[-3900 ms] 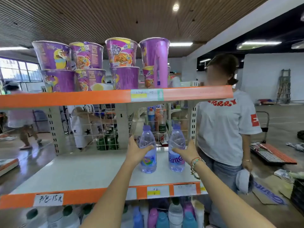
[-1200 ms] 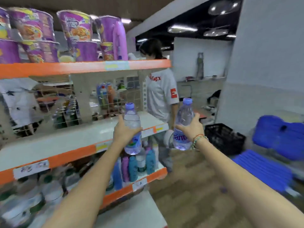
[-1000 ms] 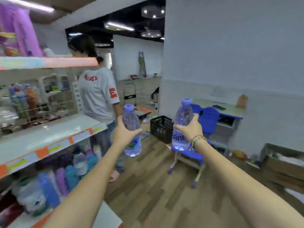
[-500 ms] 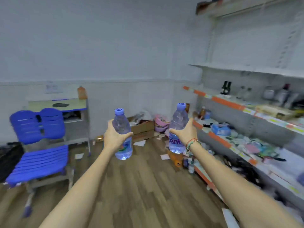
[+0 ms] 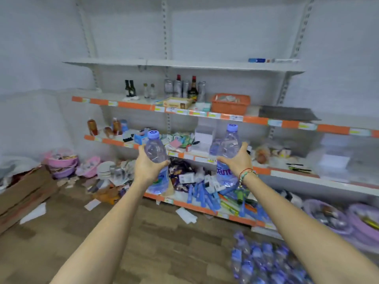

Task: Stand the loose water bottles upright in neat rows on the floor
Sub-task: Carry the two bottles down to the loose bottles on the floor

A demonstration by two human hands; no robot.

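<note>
Both arms outstretched, left hand [image 5: 148, 165] and right hand [image 5: 235, 159] each gripping

bottles [image 5: 155, 160]: clear, lilac caps | shelf edge [image 5: 254, 120]: orange | basket [image 5: 230, 103]: orange | floor [image 5: 164, 238]: brown wood-grain

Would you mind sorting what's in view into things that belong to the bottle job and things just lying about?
Job: left bottle in left hand; right bottle in right hand; floor bottles.
Lying about: orange basket, cardboard box, pink bowls.
</note>
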